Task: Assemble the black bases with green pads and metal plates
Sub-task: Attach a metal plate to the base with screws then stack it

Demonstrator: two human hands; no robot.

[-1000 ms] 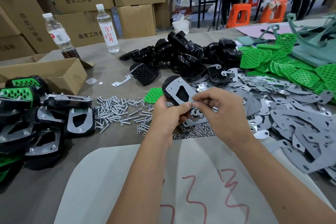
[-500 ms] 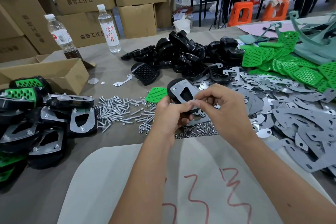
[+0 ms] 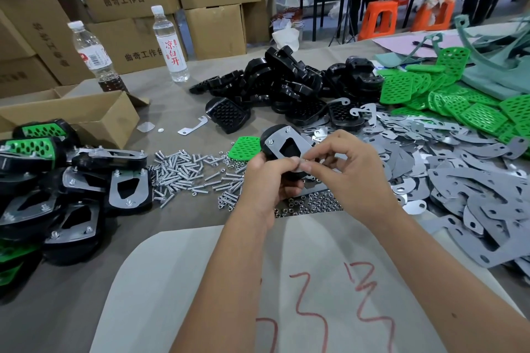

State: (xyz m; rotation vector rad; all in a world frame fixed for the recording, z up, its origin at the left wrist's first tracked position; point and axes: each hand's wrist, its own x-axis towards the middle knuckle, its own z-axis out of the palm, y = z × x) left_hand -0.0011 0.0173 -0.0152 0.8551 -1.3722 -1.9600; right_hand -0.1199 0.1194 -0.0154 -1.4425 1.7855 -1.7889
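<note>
My left hand (image 3: 269, 180) grips a black base (image 3: 282, 146) with a metal plate (image 3: 286, 143) lying on its upper face, held above the table. My right hand (image 3: 352, 175) pinches a small fastener at the plate's near corner, fingertip to fingertip with the left thumb; the fastener itself is too small to make out. A loose green pad (image 3: 245, 147) lies just behind the left hand. Screws (image 3: 186, 169) and nuts (image 3: 312, 203) are scattered below the hands.
Finished assemblies (image 3: 57, 186) are piled at the left by an open cardboard box (image 3: 86, 114). Black bases (image 3: 281, 86) are heaped at the back, green pads (image 3: 459, 103) at the back right, metal plates (image 3: 459, 180) at the right. Two water bottles (image 3: 169, 43) stand behind.
Both hands shifted slightly while working at the plate's near corner. The base stays in the left hand, tilted a little differently.
</note>
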